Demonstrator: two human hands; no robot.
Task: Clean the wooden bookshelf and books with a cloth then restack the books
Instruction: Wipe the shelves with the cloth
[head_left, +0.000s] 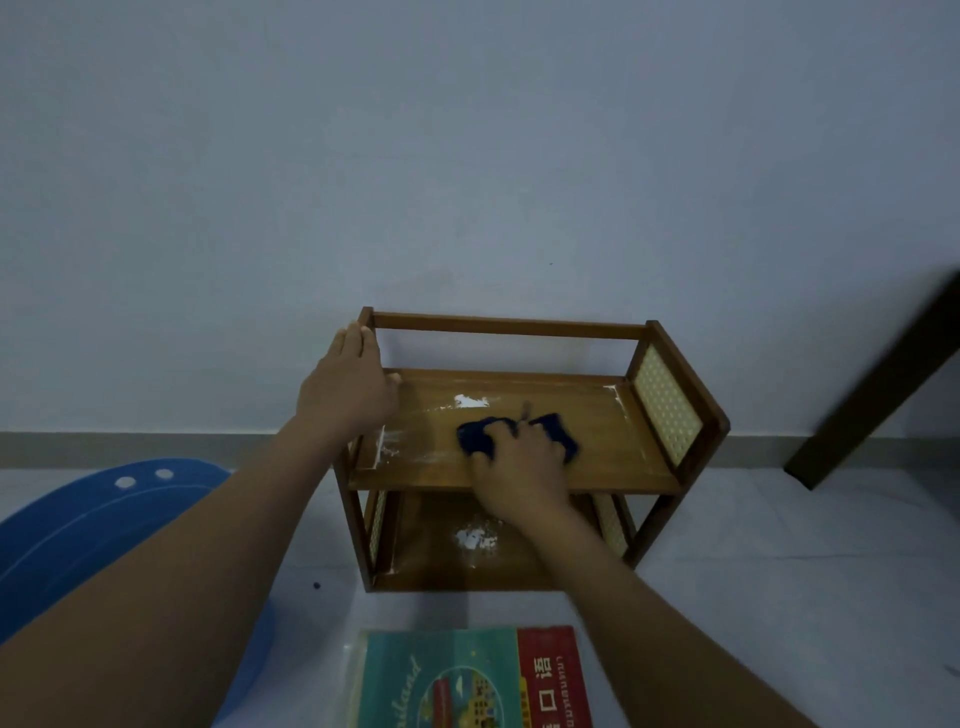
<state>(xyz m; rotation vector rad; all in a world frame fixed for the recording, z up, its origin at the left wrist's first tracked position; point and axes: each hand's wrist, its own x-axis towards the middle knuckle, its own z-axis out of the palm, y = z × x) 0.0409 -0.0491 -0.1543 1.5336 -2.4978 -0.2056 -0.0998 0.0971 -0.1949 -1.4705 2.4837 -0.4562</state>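
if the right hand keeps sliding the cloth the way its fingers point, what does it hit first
Probably the white powder patch near the back of the upper shelf; the right hand pressing the cloth points that way, though depth is unclear.

Shelf (519, 470): wooden, two-tier, upright against wall, white dust on both tiers. Cloth (485, 436): dark blue, bunched on upper tier. Books (467, 680): flat on floor in front.

Teal book (436, 680), lying on the floor at the lower edge of the view: cursive lettering, partly cut off, legible ending "…iland".

Red book (553, 675), just beside it on the right: large white Chinese characters, the first reading "语", the next "口"; a small line of Latin letters alongside, too blurred to read.
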